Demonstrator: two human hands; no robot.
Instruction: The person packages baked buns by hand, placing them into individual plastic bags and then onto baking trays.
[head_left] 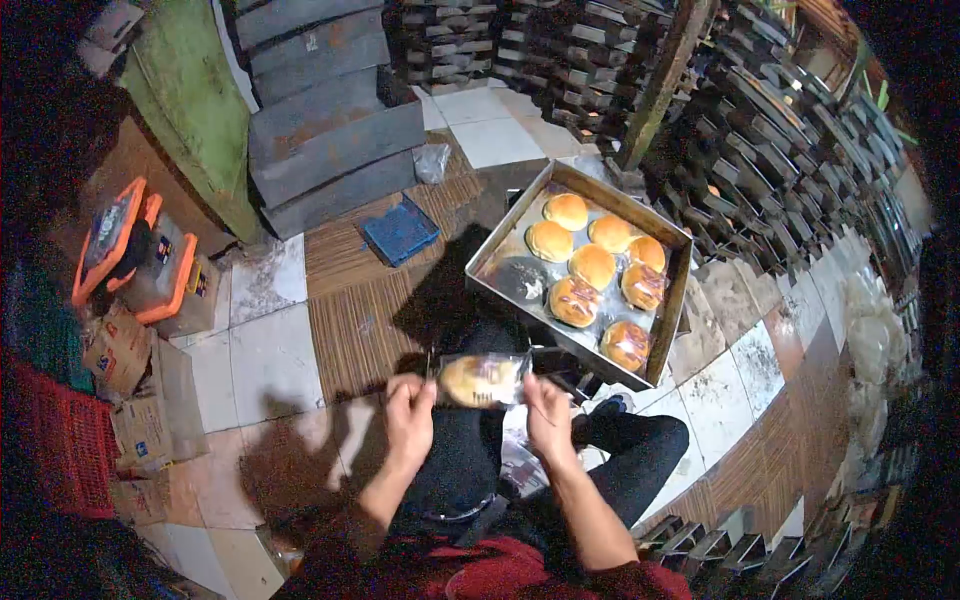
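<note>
A round bun inside a clear plastic bag [482, 379] hangs between my two hands above my lap. My left hand [409, 411] pinches the bag's left end, and my right hand [548, 410] grips its right end. Just beyond, a metal baking tray [520, 226] rests on the floor with several golden buns [592, 266]; some of them at the near end are in plastic wrap [627, 344]. My legs in dark trousers are folded under the bag.
Stacks of dark trays [330, 120] stand at the back left and fill racks on the right. An orange-lidded box [130, 255] and cardboard cartons [125, 350] sit at left by a red crate [55, 445]. A blue pad [400, 230] lies on the tiled floor.
</note>
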